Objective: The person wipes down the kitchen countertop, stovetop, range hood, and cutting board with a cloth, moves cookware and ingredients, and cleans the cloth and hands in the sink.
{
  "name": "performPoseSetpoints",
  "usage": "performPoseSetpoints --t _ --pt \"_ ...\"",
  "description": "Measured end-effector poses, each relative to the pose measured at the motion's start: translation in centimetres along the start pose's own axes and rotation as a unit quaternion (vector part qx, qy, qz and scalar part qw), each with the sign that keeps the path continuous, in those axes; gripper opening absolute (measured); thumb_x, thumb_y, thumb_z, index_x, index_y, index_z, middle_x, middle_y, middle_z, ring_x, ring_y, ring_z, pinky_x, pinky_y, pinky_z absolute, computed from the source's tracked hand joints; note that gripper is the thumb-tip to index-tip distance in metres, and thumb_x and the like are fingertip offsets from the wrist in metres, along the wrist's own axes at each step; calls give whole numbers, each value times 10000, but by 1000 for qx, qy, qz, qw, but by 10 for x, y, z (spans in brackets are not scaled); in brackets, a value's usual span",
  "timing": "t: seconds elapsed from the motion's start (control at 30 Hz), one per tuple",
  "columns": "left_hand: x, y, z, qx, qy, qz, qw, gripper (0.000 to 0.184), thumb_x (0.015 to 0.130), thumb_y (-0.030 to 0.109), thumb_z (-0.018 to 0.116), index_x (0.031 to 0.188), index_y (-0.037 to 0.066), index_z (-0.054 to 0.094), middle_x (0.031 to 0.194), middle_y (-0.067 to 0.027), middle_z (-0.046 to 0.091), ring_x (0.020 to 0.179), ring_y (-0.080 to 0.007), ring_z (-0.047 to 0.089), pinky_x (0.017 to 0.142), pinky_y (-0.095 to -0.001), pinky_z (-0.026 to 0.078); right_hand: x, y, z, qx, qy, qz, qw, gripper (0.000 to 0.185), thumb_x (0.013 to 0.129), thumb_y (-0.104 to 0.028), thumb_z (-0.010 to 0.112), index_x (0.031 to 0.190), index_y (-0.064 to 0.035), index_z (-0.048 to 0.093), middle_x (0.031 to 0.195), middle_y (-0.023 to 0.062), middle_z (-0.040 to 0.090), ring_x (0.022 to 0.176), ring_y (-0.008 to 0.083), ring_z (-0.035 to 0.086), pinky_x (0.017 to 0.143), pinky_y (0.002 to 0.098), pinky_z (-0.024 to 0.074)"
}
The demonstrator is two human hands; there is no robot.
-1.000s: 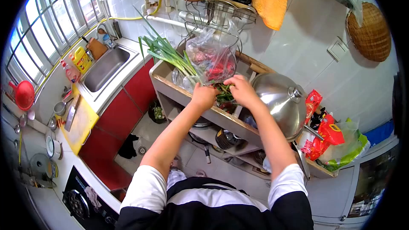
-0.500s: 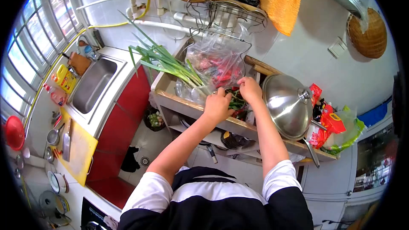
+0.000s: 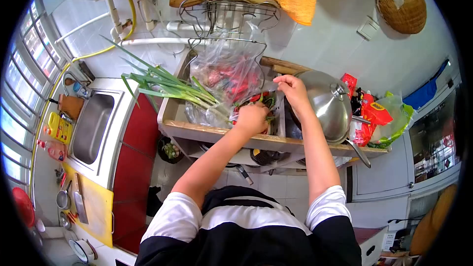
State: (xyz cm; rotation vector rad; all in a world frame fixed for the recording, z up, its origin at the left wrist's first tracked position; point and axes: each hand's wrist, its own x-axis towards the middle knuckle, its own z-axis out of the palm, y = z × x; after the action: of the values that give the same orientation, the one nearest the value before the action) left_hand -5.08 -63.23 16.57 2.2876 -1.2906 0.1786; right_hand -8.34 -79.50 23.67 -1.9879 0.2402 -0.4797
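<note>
My left hand (image 3: pixel 253 119) reaches down into red and green peppers (image 3: pixel 266 100) in the wooden drawer-like compartment (image 3: pixel 221 134); its fingertips are hidden among them. Just right of it, my right hand (image 3: pixel 294 92) is raised with thumb and fingers pinched, apparently on the edge of a thin clear plastic bag (image 3: pixel 270 87) around the peppers. A bunch of green onions (image 3: pixel 182 86) lies to the left, its leaves sticking out over the side. Behind my left hand sits a clear bag of red items (image 3: pixel 231 76). A lidded steel wok (image 3: pixel 322 108) stands beside my right forearm.
On the left are a steel sink (image 3: pixel 94 128) and a yellow cutting board (image 3: pixel 101 212) bearing a cleaver (image 3: pixel 80 201). A wire rack (image 3: pixel 229 15) hangs behind the compartment. Red and green packages (image 3: pixel 374 113) lie right of the wok, whose handle (image 3: pixel 358 153) juts forward.
The view has shifted, so the scene sits further left. My left hand has sunk deeper into the peppers. My right hand has lifted slightly away from them, and the hands are further apart.
</note>
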Motion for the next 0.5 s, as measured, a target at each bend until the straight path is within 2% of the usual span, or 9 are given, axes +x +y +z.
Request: performPoseSetpoints --t 0.17,0.23,0.27,0.3,0.37,0.4,0.43,0.47,0.5 --pt "-19 -28 -26 -82 68 -53 993 342 665 285 678 961 114 696 907 -94 668 766 -317 646 671 -406 517 -5 2 -8 13 14 7 1000 164 837 -79 561 931 -33 688 692 -39 558 622 49 473 571 225 388" --pt "-20 -31 -38 -172 45 -124 976 352 662 257 680 988 125 686 789 -95 652 733 -308 645 650 -407 507 -10 -2 -6 -23 15 0 1000 163 840 -77 559 932 -29 685 688 -45 546 616 46 467 566 224 384" --pt "-20 -34 -40 -193 64 -126 971 368 684 270 678 1026 136 679 751 -84 648 714 -305 640 643 -405 501 -14 -7 -5 -59 15 -6 998 162 843 -75 557 933 -25 682 683 -52 534 610 44 461 560 223 381" --pt "-19 -35 -40 -193 65 -127 971 368 684 270 678 1026 136 679 751 -84 648 714 -305 640 643 -405 501 -16 -9 -6 -59 14 -6 998 162 843 -75 557 933 -25 682 683 -52 534 610 44 461 560 223 381" --pt "-15 -40 -38 -257 53 -198 944 361 701 267 681 1041 146 677 736 -84 640 711 -300 640 641 -407 499 -19 -12 -7 -67 3 -10 998 161 863 -77 556 956 -22 675 702 -48 554 614 45 474 556 215 382" --pt "-13 -40 -35 -239 82 -205 946 316 730 227 672 1035 145 679 796 -99 651 743 -309 644 663 -412 503 -20 -13 -6 -66 2 -10 998 161 863 -77 556 956 -22 675 702 -48 554 614 45 474 556 215 382" --pt "-12 -38 -32 -238 83 -207 945 316 730 227 672 1035 145 679 796 -99 651 743 -309 644 663 -412 503 -22 -14 -5 6 -24 -17 1000 162 873 -79 560 979 -25 671 738 -37 584 631 42 488 560 208 390" --pt "-10 -35 -28 -166 102 -156 968 313 730 195 681 1035 124 676 850 -118 653 773 -315 643 682 -417 502 -23 -20 -3 79 -49 -23 995 166 882 -80 565 1001 -28 667 774 -26 615 648 39 502 565 201 398" --pt "-8 -32 -25 -92 119 -104 983 310 731 163 690 1035 103 673 904 -138 655 802 -321 642 701 -423 502 -24 -26 -1 80 -51 -23 995 166 882 -80 565 1001 -28 667 774 -26 615 648 39 502 565 201 398"
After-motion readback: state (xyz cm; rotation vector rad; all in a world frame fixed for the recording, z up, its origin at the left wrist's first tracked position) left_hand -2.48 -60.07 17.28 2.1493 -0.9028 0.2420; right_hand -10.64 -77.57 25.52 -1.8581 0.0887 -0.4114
